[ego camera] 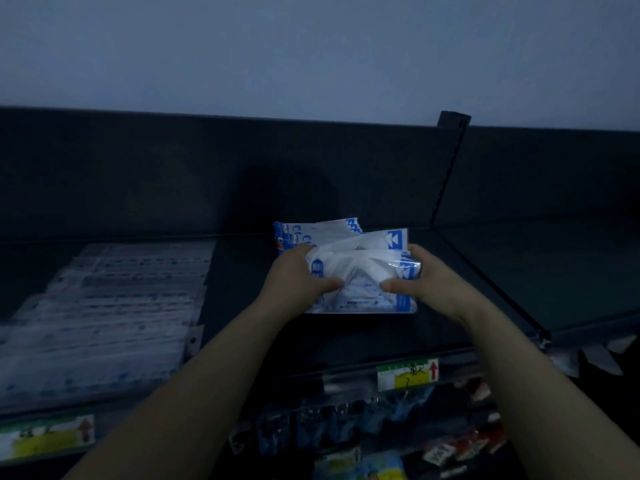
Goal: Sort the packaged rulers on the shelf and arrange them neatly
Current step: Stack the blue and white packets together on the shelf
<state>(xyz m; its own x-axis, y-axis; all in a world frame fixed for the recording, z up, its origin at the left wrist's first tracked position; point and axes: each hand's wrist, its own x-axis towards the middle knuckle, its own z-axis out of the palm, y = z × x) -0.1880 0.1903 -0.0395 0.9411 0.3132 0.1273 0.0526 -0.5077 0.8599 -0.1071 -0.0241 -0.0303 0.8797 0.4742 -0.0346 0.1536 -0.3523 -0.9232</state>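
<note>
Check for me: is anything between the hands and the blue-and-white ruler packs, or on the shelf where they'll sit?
Nothing visible. The left hand and right hand grip the blue-and-white ruler packs from either side, and the shelf right around them shows bare. The clear ruler packs lie apart to the left.

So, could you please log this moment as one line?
left hand: grips packs | right hand: grips packs | clear rulers: at shelf's left

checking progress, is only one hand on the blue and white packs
No, the left hand and right hand both grip the blue-and-white packs.
</note>
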